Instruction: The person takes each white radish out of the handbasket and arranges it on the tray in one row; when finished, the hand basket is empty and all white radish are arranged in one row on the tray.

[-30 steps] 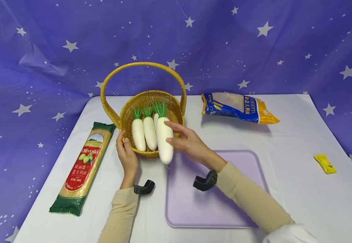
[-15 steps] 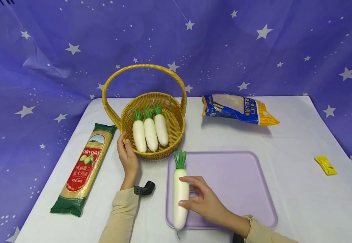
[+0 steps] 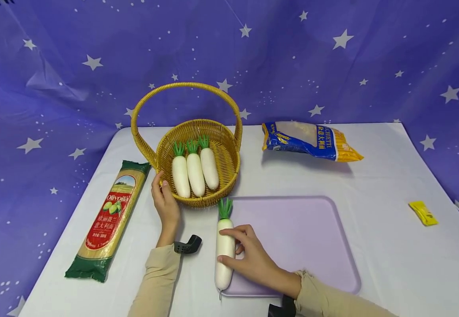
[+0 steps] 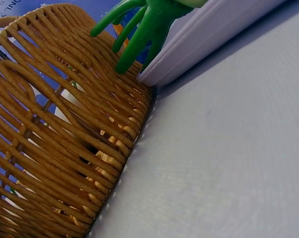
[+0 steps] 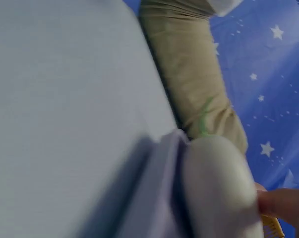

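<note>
Hands apart, each at separate work. Right hand [image 3: 249, 253]: thumb and forefinger pinch a white radish [image 3: 224, 245] across its body, from the right side. Left hand [image 3: 167, 209]: against the left side of the wicker basket [image 3: 201, 202], near the foot of the handle; cannot tell whether the fingers curl round the rim.

Radish position: along the left edge of the lilac tray [image 3: 293, 237], its leaves [image 4: 156, 20] towards the basket, thin root reaching past the near rim. Right wrist view is blurred, shows the rounded body just beside the tray wall. Contact with the tray floor: not resolved. Three more radishes [image 3: 195, 175] lie side by side in the basket.

Step in hand, as judged: laying the radish in the tray. For a clean result, ease it slightly right and away from the person so that body and root clear the rims; lower it level; let the tray take the weight before parting thumb and finger evenly, as a smooth round body may roll. Left hand: light pressure only, lest the basket shift on the desk [image 3: 392, 264]. Pasta packet [image 3: 108, 220] lies left of the basket, outside the working area.
</note>
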The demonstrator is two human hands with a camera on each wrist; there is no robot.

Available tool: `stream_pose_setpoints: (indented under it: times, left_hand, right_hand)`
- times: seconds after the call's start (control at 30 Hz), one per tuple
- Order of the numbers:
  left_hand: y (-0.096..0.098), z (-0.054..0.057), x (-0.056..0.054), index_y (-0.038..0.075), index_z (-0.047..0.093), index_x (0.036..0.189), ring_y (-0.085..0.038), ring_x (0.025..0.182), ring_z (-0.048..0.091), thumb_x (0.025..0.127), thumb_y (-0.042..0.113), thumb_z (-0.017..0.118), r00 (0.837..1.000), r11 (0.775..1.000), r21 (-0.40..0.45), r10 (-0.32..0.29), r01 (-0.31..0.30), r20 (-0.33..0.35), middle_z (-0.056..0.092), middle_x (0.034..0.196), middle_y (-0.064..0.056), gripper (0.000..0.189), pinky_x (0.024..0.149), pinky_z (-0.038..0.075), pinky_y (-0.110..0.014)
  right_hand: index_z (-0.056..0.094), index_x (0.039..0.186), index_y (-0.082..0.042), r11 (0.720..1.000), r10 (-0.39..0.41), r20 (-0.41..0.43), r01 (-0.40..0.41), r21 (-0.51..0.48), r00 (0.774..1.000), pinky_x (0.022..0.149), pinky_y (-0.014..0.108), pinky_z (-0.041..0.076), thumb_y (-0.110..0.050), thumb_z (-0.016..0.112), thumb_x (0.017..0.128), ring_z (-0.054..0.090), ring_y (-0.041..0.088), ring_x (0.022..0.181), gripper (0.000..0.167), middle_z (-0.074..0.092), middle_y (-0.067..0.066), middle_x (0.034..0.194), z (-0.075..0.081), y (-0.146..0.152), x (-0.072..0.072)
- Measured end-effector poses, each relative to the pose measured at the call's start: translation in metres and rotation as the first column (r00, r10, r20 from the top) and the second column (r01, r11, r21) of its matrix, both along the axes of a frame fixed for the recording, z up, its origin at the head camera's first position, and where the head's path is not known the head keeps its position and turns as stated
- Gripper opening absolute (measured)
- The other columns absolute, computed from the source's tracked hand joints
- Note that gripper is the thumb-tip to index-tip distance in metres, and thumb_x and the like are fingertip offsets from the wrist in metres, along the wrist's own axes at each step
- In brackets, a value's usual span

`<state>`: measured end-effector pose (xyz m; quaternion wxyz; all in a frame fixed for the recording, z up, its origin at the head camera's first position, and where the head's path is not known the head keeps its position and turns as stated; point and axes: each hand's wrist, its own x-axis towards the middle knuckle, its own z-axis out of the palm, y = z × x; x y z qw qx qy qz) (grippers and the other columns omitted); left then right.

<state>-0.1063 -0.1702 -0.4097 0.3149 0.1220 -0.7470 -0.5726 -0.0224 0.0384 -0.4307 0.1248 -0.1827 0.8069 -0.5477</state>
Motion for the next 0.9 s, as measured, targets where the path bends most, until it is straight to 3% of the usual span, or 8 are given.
stream_pose_setpoints:
  times: [0.13, 0.37, 0.5, 0.57, 0.63, 0.7, 0.77, 0.9]
  left_hand:
    - [-0.001, -0.001, -0.001, -0.005, 0.039, 0.129, -0.034, 0.130, 0.030, 0.096, 0.010, 0.030, 1.000, 1.000, 0.000, 0.004, -0.004, -0.004, 0.037, 0.134, -0.024, 0.037, 0.108, 0.020, -0.045]
    - [-0.013, -0.029, -0.012, 0.006, 0.042, 0.131, -0.028, 0.130, 0.032, 0.098, 0.016, 0.032, 1.000, 1.000, -0.012, 0.008, -0.008, 0.001, 0.039, 0.135, -0.016, 0.036, 0.107, 0.022, -0.044]
    - [-0.015, -0.035, -0.014, 0.008, 0.042, 0.131, -0.024, 0.129, 0.033, 0.098, 0.021, 0.032, 1.000, 1.000, -0.016, 0.014, -0.014, 0.005, 0.040, 0.135, -0.012, 0.037, 0.107, 0.023, -0.041]
    - [-0.015, -0.035, -0.014, 0.009, 0.043, 0.131, -0.023, 0.129, 0.034, 0.098, 0.022, 0.032, 1.000, 1.000, -0.014, 0.016, -0.016, 0.004, 0.041, 0.134, -0.012, 0.037, 0.107, 0.023, -0.040]
    - [-0.015, -0.035, -0.014, 0.009, 0.043, 0.131, -0.023, 0.129, 0.034, 0.098, 0.022, 0.032, 1.000, 1.000, -0.014, 0.017, -0.017, 0.003, 0.041, 0.134, -0.012, 0.038, 0.106, 0.024, -0.041]
    - [-0.013, -0.030, -0.013, 0.008, 0.042, 0.131, -0.026, 0.129, 0.033, 0.098, 0.020, 0.032, 1.000, 1.000, -0.010, 0.013, -0.013, -0.003, 0.040, 0.134, -0.014, 0.037, 0.106, 0.023, -0.043]
    - [-0.009, -0.021, -0.009, 0.003, 0.041, 0.131, -0.030, 0.128, 0.033, 0.098, 0.017, 0.030, 1.000, 1.000, -0.007, 0.008, -0.008, -0.010, 0.039, 0.133, -0.018, 0.038, 0.106, 0.023, -0.046]
    - [-0.010, -0.020, -0.009, 0.002, 0.041, 0.131, -0.031, 0.128, 0.033, 0.097, 0.015, 0.030, 1.000, 1.000, -0.006, 0.007, -0.007, -0.006, 0.039, 0.134, -0.018, 0.037, 0.106, 0.023, -0.046]
  right_hand:
    - [0.052, 0.124, -0.024, 0.998, 0.022, -0.014, -0.021, 0.059, 1.000, 0.074, 0.021, 0.041, -0.031, 0.071, 0.076, 0.046, 0.011, 0.084, 0.052, 0.042, 0.004, 0.114, 0.003, 0.002, 0.001]
    - [0.040, 0.134, -0.032, 0.989, 0.083, -0.019, -0.080, 0.125, 0.996, 0.082, 0.028, 0.042, -0.042, 0.062, 0.082, 0.048, 0.014, 0.098, 0.058, 0.044, 0.002, 0.118, 0.010, 0.012, 0.002]
    - [0.037, 0.136, -0.029, 0.989, 0.050, 0.003, -0.050, 0.136, 0.999, 0.084, 0.035, 0.042, -0.041, 0.063, 0.082, 0.050, 0.018, 0.101, 0.061, 0.047, 0.008, 0.119, 0.014, 0.020, -0.002]
    - [0.041, 0.135, -0.020, 0.997, 0.011, 0.065, -0.016, 0.072, 0.998, 0.086, 0.036, 0.042, -0.035, 0.063, 0.083, 0.052, 0.019, 0.100, 0.058, 0.050, 0.012, 0.119, 0.018, 0.024, -0.010]
    - [0.044, 0.132, -0.010, 0.997, -0.019, 0.191, 0.032, -0.064, 0.981, 0.088, 0.036, 0.041, -0.027, 0.062, 0.085, 0.054, 0.017, 0.099, 0.053, 0.053, 0.018, 0.120, 0.022, 0.026, -0.022]
    - [0.044, 0.130, -0.001, 0.964, -0.020, 0.350, 0.111, -0.243, 0.936, 0.089, 0.034, 0.042, -0.020, 0.058, 0.087, 0.057, 0.013, 0.095, 0.049, 0.057, 0.016, 0.117, 0.029, 0.027, -0.037]
    - [0.040, 0.130, 0.005, 0.888, 0.044, 0.477, 0.185, -0.421, 0.878, 0.086, 0.030, 0.044, -0.015, 0.052, 0.090, 0.058, 0.010, 0.091, 0.047, 0.062, 0.011, 0.109, 0.036, 0.027, -0.053]
    - [0.040, 0.127, 0.002, 0.740, 0.186, 0.557, 0.257, -0.621, 0.809, 0.083, 0.026, 0.045, -0.015, 0.040, 0.095, 0.059, 0.011, 0.090, 0.037, 0.062, 0.001, 0.100, 0.052, 0.016, -0.086]
